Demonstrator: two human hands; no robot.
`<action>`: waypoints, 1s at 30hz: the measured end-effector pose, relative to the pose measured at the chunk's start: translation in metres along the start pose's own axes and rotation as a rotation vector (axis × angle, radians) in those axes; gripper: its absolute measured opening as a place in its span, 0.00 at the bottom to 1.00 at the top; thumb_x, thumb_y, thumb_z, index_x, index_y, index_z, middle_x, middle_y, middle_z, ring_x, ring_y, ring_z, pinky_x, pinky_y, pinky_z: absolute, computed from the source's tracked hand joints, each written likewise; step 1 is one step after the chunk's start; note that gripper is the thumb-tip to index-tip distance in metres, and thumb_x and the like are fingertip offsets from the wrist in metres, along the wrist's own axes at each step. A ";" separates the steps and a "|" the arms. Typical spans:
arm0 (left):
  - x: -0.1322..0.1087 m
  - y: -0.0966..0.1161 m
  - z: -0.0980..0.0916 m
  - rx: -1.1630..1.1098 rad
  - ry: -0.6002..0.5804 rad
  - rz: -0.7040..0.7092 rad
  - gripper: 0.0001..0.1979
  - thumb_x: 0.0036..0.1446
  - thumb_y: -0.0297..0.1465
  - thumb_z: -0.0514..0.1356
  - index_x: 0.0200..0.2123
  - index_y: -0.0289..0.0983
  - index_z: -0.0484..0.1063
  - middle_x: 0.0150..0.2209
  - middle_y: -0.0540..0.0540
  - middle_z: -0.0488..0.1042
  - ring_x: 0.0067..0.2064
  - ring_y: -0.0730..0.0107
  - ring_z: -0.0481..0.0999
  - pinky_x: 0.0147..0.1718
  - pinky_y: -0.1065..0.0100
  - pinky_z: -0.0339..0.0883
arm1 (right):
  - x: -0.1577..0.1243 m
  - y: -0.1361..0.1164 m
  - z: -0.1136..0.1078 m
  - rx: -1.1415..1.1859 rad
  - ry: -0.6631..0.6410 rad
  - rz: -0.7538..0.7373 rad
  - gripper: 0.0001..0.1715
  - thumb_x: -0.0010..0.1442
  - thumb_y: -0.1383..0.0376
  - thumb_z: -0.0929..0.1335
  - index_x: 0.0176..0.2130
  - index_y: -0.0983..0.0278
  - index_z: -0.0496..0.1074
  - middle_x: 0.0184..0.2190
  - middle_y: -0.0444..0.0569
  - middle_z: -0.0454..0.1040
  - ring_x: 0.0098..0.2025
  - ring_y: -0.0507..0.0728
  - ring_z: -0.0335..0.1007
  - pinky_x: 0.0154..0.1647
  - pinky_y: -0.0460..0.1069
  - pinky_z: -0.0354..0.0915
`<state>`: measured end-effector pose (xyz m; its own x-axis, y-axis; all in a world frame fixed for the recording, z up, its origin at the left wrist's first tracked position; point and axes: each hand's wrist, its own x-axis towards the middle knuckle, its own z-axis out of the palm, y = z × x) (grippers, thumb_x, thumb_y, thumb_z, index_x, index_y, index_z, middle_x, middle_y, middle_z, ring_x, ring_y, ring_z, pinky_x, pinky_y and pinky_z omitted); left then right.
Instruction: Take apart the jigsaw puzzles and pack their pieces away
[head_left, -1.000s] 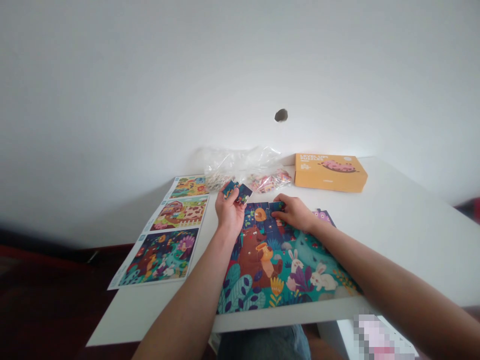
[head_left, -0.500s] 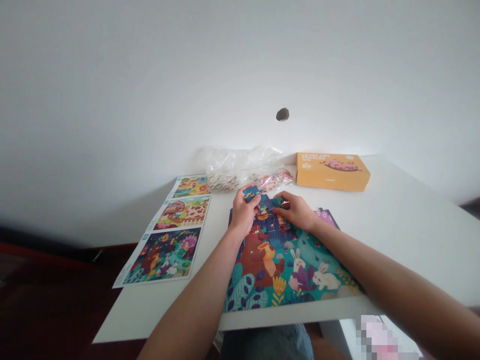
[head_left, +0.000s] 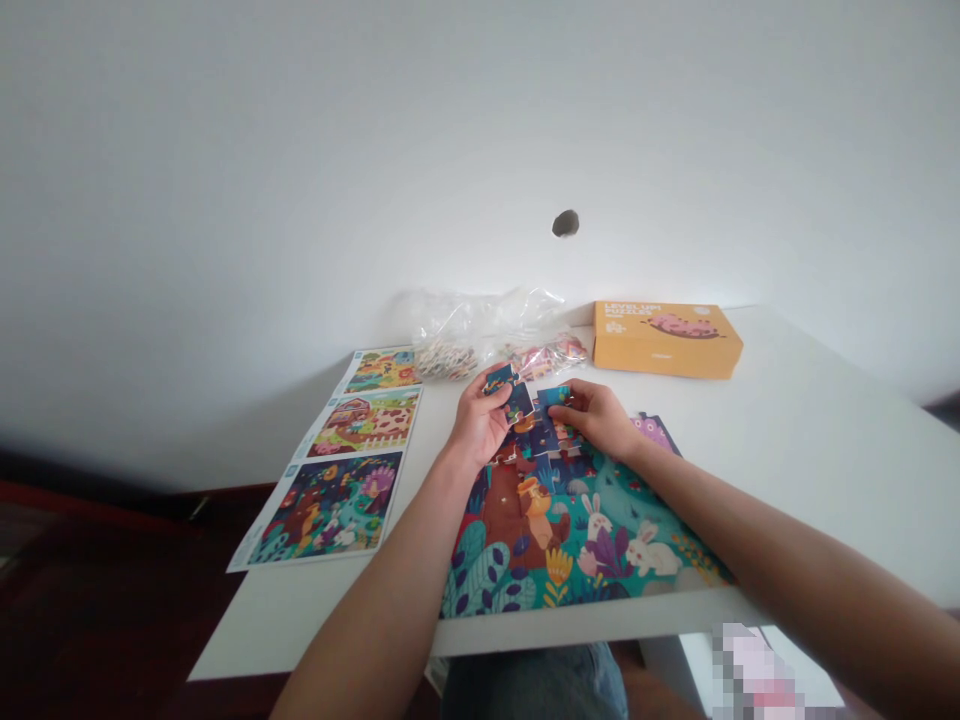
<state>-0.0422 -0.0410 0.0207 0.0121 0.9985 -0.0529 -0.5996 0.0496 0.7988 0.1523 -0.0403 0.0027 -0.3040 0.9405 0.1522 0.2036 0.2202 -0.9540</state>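
Note:
My left hand (head_left: 480,420) is closed on dark blue puzzle pieces (head_left: 519,403), pinching them with the thumb on top, above the upper left of a jigsaw puzzle (head_left: 540,510). My right hand (head_left: 600,420) grips another blue puzzle piece (head_left: 552,398) at the puzzle's far edge, its thumb lying on the printed face. Whether that piece is locked to its neighbours I cannot tell. Joined pieces show a brown bear, white rabbits and leaves. Part of a pink-purple area (head_left: 654,432) appears beyond my right wrist. My hands cover some of the upper rows.
Picture sheets (head_left: 324,505) lie on the left of the white table (head_left: 810,460). Clear plastic bags (head_left: 480,325) with loose pieces lie at the back near the wall. To their right is a yellow puzzle box (head_left: 664,345). The table's front edge is close to my lap.
My left hand has shifted slightly left with its pieces, opening a gap to the right hand's piece. The right hand's piece shows more fully, turned more squarely toward me.

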 end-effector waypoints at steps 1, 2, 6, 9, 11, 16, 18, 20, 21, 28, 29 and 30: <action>-0.001 0.003 -0.002 0.003 0.004 -0.007 0.24 0.43 0.22 0.69 0.46 0.38 0.72 0.38 0.47 0.77 0.34 0.71 0.78 0.35 0.65 0.74 | 0.000 0.001 0.000 0.004 0.006 0.002 0.17 0.54 0.52 0.71 0.36 0.62 0.71 0.28 0.46 0.75 0.33 0.59 0.73 0.30 0.51 0.70; -0.001 0.006 -0.004 0.004 0.009 -0.013 0.23 0.44 0.22 0.68 0.46 0.38 0.72 0.37 0.47 0.77 0.34 0.71 0.78 0.36 0.64 0.75 | 0.000 0.001 -0.001 0.010 0.013 0.004 0.17 0.54 0.52 0.71 0.36 0.61 0.71 0.28 0.46 0.76 0.33 0.59 0.73 0.30 0.51 0.70; -0.007 0.014 -0.009 0.028 -0.098 -0.143 0.21 0.49 0.22 0.66 0.48 0.38 0.72 0.34 0.47 0.76 0.31 0.69 0.78 0.37 0.56 0.78 | 0.001 0.003 -0.002 0.089 0.015 0.022 0.18 0.53 0.53 0.72 0.36 0.62 0.70 0.31 0.46 0.77 0.35 0.58 0.74 0.33 0.51 0.70; -0.011 0.014 -0.009 0.105 -0.239 -0.355 0.22 0.49 0.21 0.65 0.49 0.36 0.71 0.38 0.43 0.77 0.36 0.62 0.80 0.39 0.51 0.78 | 0.001 0.002 -0.001 0.181 -0.007 0.033 0.18 0.51 0.55 0.73 0.36 0.63 0.70 0.31 0.46 0.76 0.33 0.57 0.74 0.34 0.50 0.70; -0.011 0.013 -0.008 0.133 -0.259 -0.440 0.20 0.50 0.19 0.63 0.48 0.35 0.71 0.41 0.40 0.77 0.40 0.58 0.80 0.42 0.47 0.77 | 0.001 0.002 -0.001 0.197 -0.001 0.043 0.17 0.50 0.56 0.73 0.35 0.64 0.70 0.30 0.45 0.76 0.32 0.56 0.73 0.32 0.50 0.69; -0.007 0.013 -0.010 0.152 -0.174 -0.483 0.17 0.52 0.18 0.60 0.47 0.33 0.71 0.43 0.39 0.77 0.43 0.55 0.80 0.48 0.40 0.71 | 0.002 0.004 -0.007 0.033 0.145 0.039 0.15 0.52 0.56 0.72 0.34 0.64 0.70 0.25 0.44 0.74 0.27 0.54 0.69 0.28 0.47 0.63; -0.006 0.013 -0.010 0.158 -0.164 -0.498 0.18 0.52 0.18 0.60 0.47 0.33 0.71 0.42 0.39 0.77 0.43 0.54 0.80 0.49 0.38 0.70 | 0.002 0.004 -0.010 -0.046 0.172 0.040 0.14 0.53 0.56 0.71 0.34 0.64 0.70 0.23 0.43 0.72 0.26 0.54 0.67 0.27 0.46 0.61; -0.007 0.014 -0.009 0.160 -0.158 -0.503 0.17 0.53 0.17 0.60 0.46 0.33 0.71 0.42 0.39 0.77 0.43 0.55 0.80 0.49 0.38 0.70 | 0.001 0.002 -0.010 -0.091 0.149 0.037 0.14 0.54 0.55 0.70 0.32 0.64 0.69 0.22 0.42 0.70 0.25 0.53 0.65 0.26 0.46 0.59; -0.007 0.014 -0.008 0.161 -0.156 -0.501 0.17 0.53 0.17 0.60 0.46 0.33 0.71 0.41 0.39 0.77 0.42 0.55 0.80 0.49 0.38 0.70 | 0.000 0.001 -0.010 -0.108 0.130 0.027 0.15 0.54 0.55 0.69 0.30 0.64 0.68 0.22 0.41 0.69 0.25 0.52 0.63 0.25 0.46 0.57; -0.010 0.011 -0.004 0.189 -0.156 -0.455 0.16 0.51 0.18 0.61 0.44 0.34 0.71 0.39 0.41 0.77 0.38 0.60 0.81 0.44 0.44 0.75 | -0.007 -0.013 -0.007 -0.306 0.076 -0.061 0.16 0.58 0.56 0.66 0.25 0.64 0.65 0.23 0.42 0.66 0.26 0.50 0.59 0.27 0.46 0.57; -0.010 0.011 -0.004 0.188 -0.155 -0.453 0.16 0.51 0.18 0.61 0.44 0.34 0.71 0.38 0.41 0.77 0.37 0.60 0.81 0.43 0.46 0.75 | -0.007 -0.013 -0.007 -0.315 0.050 -0.070 0.15 0.56 0.57 0.67 0.25 0.64 0.66 0.26 0.43 0.68 0.27 0.50 0.61 0.29 0.46 0.58; -0.010 0.010 -0.004 0.185 -0.153 -0.453 0.16 0.50 0.18 0.62 0.44 0.34 0.71 0.38 0.41 0.77 0.36 0.60 0.80 0.42 0.47 0.76 | -0.007 -0.013 -0.006 -0.309 0.023 -0.079 0.15 0.55 0.58 0.68 0.24 0.64 0.66 0.29 0.45 0.70 0.28 0.51 0.63 0.30 0.46 0.60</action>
<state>-0.0517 -0.0504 0.0272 0.3631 0.8671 -0.3409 -0.3555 0.4671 0.8096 0.1574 -0.0484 0.0155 -0.3093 0.9222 0.2321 0.4544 0.3577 -0.8158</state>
